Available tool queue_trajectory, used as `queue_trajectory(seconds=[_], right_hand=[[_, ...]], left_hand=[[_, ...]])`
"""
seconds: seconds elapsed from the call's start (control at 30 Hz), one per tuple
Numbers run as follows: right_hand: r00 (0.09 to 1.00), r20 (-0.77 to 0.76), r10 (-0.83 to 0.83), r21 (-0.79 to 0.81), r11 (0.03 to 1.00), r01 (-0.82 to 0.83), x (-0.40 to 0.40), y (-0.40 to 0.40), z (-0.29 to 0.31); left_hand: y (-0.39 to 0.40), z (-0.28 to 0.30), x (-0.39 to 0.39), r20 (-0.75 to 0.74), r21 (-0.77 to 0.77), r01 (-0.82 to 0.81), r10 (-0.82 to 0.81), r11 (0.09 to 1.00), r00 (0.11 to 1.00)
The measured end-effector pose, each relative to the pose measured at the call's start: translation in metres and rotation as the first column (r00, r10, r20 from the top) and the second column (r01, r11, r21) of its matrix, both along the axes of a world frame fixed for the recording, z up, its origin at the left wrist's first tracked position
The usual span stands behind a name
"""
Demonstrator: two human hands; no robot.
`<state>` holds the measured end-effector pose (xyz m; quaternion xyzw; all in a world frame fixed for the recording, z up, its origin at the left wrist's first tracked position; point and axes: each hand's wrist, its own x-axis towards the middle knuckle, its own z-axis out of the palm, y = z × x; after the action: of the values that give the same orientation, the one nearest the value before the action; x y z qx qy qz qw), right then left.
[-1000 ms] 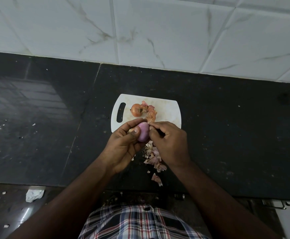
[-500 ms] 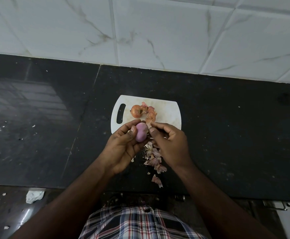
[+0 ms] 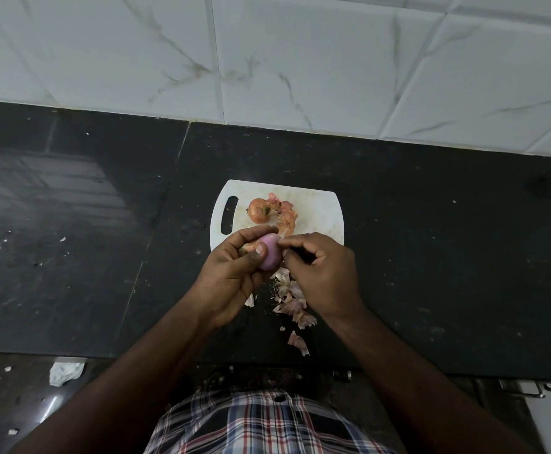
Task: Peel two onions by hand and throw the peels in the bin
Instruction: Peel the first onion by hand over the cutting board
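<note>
Dark stone bench (image 3: 431,257): left hand (image 3: 234,276) grips the nearly bare purple onion (image 3: 270,255), right hand (image 3: 320,273) fingers pinching at its skin; unpeeled brown onion (image 3: 258,210) waits on the white plastic cutting board (image 3: 320,217), loose papery peels (image 3: 292,299) unbinned

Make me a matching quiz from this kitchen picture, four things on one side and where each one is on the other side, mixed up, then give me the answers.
Things:
1. peeled purple onion
2. unpeeled onion
3. pile of loose peels
4. cutting board

Places:
A. flat on the dark counter, near the tiled wall
B. on the counter below the hands
C. gripped in the left hand, with the right hand at its side
D. on the board, near the handle slot

Pairs: 1-C, 2-D, 3-B, 4-A
</note>
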<state>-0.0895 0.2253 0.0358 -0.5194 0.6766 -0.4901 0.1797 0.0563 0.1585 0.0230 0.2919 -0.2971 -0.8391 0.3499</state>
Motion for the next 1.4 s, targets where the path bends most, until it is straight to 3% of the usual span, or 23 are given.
queue_trajectory(seconds=[0.1,0.27,0.43,0.5,0.6,0.7,0.8,1.0,1.2,1.27,1.4], right_hand=[[0.999,-0.039,0.022,0.04,0.999,-0.02,0.005,-0.002,-0.004],[0.98,0.17,-0.108,0.218,0.973,0.069,-0.004,-0.01,-0.003],[0.971,0.218,0.096,0.336,0.927,-0.167,0.002,-0.001,0.005],[0.975,0.201,0.096,0.321,0.934,-0.158,0.01,-0.001,0.005],[0.983,0.161,0.092,0.292,0.947,-0.136,0.006,-0.001,0.004],[0.99,0.046,0.134,0.315,0.939,-0.142,-0.002,0.0,0.005],[0.987,0.011,0.16,0.284,0.946,-0.157,-0.001,-0.001,0.007],[0.979,-0.07,0.194,0.256,0.952,-0.17,0.006,0.003,0.006],[0.982,-0.057,0.181,0.244,0.956,-0.162,0.006,0.001,0.004],[0.988,-0.008,0.151,0.241,0.96,-0.145,0.004,-0.001,0.003],[0.989,-0.018,0.145,0.228,0.964,-0.137,-0.004,-0.004,0.003]], left_hand=[[0.001,0.003,-0.001,0.011,0.012,0.002,-0.002,1.0,1.0],[-0.001,0.002,0.003,-0.034,0.083,0.014,-0.011,0.996,0.999],[-0.003,0.002,-0.001,-0.094,0.095,0.022,-0.013,0.995,0.995],[-0.002,0.001,-0.002,-0.059,0.04,0.088,-0.085,0.995,0.995],[-0.009,0.0,0.006,0.109,-0.112,0.173,-0.161,0.979,0.981],[-0.019,0.001,0.013,0.296,-0.283,0.238,-0.152,0.929,0.943],[-0.016,0.0,0.009,0.334,-0.36,0.203,-0.078,0.911,0.939],[-0.01,-0.003,0.003,0.329,-0.356,0.083,0.042,0.931,0.943],[-0.008,0.003,-0.005,0.365,-0.412,0.014,0.151,0.911,0.918],[-0.011,0.005,-0.004,0.362,-0.361,0.059,0.081,0.931,0.928],[-0.014,0.005,0.005,0.181,-0.198,0.162,-0.126,0.967,0.975]])
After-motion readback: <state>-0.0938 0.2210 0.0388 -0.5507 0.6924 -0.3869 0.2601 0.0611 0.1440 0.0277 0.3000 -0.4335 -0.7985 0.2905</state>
